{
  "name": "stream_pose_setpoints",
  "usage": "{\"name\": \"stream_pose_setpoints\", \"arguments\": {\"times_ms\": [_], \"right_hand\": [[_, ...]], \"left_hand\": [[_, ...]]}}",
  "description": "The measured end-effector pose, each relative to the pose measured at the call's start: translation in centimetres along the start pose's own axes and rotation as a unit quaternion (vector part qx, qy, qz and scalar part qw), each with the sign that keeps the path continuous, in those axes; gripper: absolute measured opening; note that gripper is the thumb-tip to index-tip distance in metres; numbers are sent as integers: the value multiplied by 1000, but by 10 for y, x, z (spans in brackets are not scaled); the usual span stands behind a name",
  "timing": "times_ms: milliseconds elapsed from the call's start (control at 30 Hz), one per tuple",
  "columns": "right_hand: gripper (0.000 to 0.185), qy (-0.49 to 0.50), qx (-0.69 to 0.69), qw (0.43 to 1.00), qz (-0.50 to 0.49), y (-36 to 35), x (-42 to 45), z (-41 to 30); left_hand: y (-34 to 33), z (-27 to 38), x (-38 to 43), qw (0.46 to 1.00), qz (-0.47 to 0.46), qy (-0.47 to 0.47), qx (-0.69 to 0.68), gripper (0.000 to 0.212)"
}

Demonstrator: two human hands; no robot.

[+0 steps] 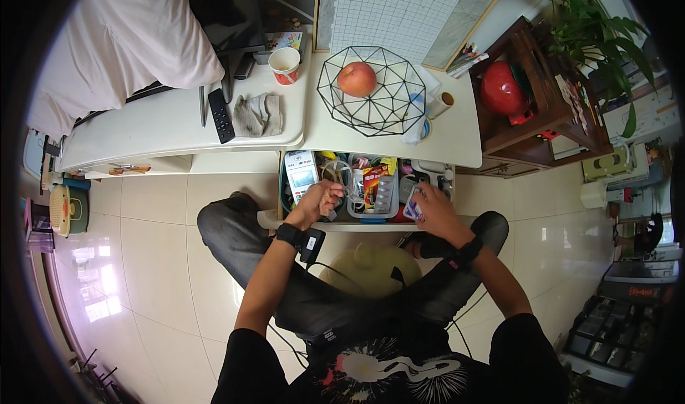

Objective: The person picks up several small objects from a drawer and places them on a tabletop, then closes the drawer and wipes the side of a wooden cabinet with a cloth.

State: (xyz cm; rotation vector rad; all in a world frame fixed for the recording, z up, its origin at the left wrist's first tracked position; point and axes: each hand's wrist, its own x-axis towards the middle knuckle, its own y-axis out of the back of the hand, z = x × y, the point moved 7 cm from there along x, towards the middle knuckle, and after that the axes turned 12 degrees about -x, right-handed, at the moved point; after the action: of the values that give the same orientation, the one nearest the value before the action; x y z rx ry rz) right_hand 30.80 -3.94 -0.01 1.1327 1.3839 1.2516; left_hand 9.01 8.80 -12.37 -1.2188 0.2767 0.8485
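Note:
An open drawer (350, 226) full of small items lies before me. Over its left part is my left hand (316, 205), fingers curled; whether a small thing sits in them is hard to see. Beside it lie a white payment terminal (301, 169) with a keypad and a coiled pale cable (337, 173). My right hand (440, 214) grips a small purple-and-white packet (412, 207) above the drawer's right part. Between the hands, a clear plastic box (350, 209) with a blue clip holds a red-and-yellow packet (371, 186) and a clear blister pack (383, 194).
On the white tabletop (455, 139) stand a black wire basket (396, 128) with an apple (357, 79), a paper cup (284, 66), a grey cloth (258, 116) and a remote control (221, 116). A plush stool (369, 273) is between my legs. A wooden shelf (535, 131) stands right.

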Motion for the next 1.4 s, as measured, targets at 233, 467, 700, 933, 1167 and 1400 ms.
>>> {"name": "stream_pose_setpoints", "arguments": {"times_ms": [233,467,700,933,1167,1400], "right_hand": [[56,-104,28,987,-123,-63,-2,34],[72,-238,40,953,-184,-76,-6,24],[62,-243,-45,949,-194,-128,-3,43],[37,-118,-48,976,-177,-74,4,44],[37,-176,-91,935,293,102,98,104],[30,-235,16,946,224,71,102,154]], "left_hand": [[-2,3,3,1000,11,-7,-11,21],[-4,2,-1,1000,8,-5,-2,21],[-1,2,0,1000,19,3,-8,19],[-3,3,1,1000,29,-4,0,20],[4,2,3,1000,3,-3,-20,19],[20,9,6,999,24,-20,-16,18]]}}
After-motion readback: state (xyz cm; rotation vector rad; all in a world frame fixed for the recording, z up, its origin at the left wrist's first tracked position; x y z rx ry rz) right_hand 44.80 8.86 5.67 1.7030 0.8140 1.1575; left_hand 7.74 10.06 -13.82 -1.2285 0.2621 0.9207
